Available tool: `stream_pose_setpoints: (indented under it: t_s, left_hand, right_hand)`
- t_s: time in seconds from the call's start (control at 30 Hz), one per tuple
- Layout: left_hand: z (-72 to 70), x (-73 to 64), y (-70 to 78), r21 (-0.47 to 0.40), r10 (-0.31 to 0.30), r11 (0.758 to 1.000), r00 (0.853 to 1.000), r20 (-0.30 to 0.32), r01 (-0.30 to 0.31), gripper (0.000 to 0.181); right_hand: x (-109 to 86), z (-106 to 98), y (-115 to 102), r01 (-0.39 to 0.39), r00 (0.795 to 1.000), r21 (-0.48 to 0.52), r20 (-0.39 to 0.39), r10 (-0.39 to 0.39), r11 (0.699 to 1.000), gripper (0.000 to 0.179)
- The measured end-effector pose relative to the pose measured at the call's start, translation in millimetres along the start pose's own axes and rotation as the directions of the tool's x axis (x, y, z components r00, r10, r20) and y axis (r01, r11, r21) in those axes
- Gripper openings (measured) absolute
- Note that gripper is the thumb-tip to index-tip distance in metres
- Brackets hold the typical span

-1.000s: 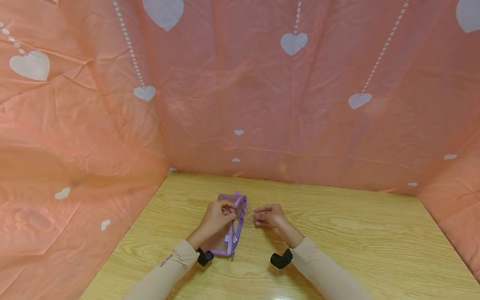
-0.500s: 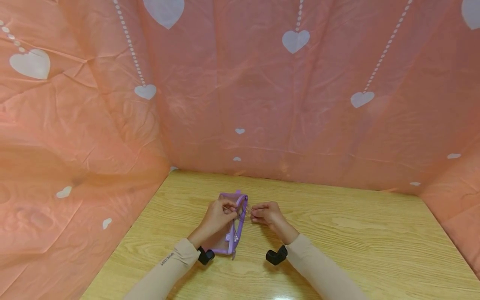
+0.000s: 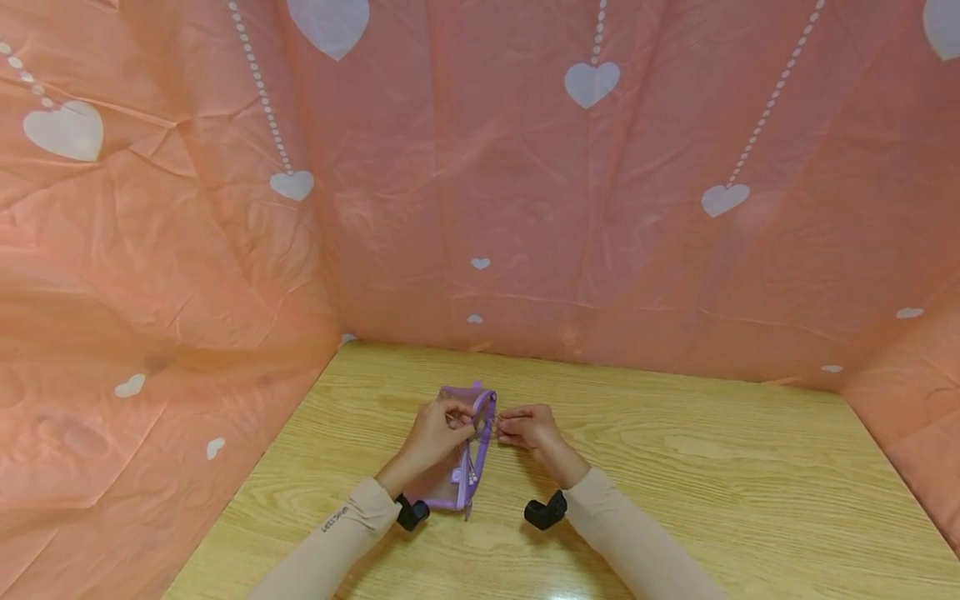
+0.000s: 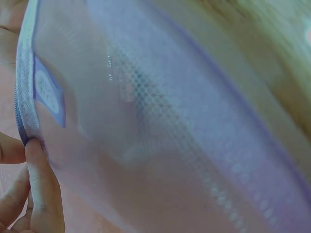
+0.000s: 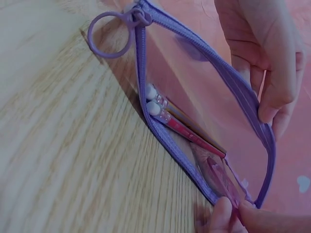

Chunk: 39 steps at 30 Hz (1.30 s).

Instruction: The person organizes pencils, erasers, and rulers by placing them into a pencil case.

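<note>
A purple, see-through pencil case (image 3: 431, 487) lies on the table with its zip undone. My left hand (image 3: 431, 433) pinches the zipped edge, thumb against fingers, and holds the mouth apart. In the right wrist view, two pencils (image 5: 187, 131) with white erasers lie inside. My right hand (image 3: 531, 429) pinches a thin, translucent pink piece (image 5: 221, 177) at the opening's far end, partly inside the case. What exactly this piece is cannot be told. A round purple zip pull (image 5: 111, 55) hangs at the opposite end of the mouth.
The wood-grain table (image 3: 675, 467) spreads to both sides of the case. A pink-orange sheet (image 3: 525, 208) with white hearts hangs behind and on both sides. Black wrist cameras (image 3: 546, 510) sit on both wrists.
My right hand has moved left, nearer the case's mouth, bringing the translucent piece into the opening. The left hand and the case have stayed nearly still.
</note>
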<state>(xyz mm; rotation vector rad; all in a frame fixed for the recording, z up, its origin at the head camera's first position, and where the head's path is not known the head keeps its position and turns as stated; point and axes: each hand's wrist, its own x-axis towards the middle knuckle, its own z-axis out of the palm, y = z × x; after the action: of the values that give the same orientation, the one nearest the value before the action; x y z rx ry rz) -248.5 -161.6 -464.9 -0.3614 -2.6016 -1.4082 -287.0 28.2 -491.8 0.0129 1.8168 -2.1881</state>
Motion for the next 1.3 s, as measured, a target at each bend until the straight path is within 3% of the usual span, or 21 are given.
stream_pose_setpoints:
  t_s: [0.5, 0.8, 1.3]
  left_hand:
    - [-0.4, -1.8, -1.3, 0.020, 0.050, 0.999, 0.999, -0.009, -0.050, 0.015]
    - [-0.2, 0.1, -1.3, -0.016, 0.026, 1.000, 1.000, 0.000, -0.026, 0.014]
    - [-3.3, -1.0, -1.1, 0.006, 0.024, 1.000, 1.000, 0.000, -0.024, 0.014]
  right_hand:
    - [3.6, 13, 5, 0.023, 1.000, 0.026, -0.019, -0.022, 0.999, 0.027]
    - [3.9, 13, 5, 0.029, 1.000, 0.010, -0.010, -0.029, 1.000, 0.028]
    - [4.1, 18, 9, 0.090, 0.995, 0.053, -0.045, -0.088, 0.995, 0.023]
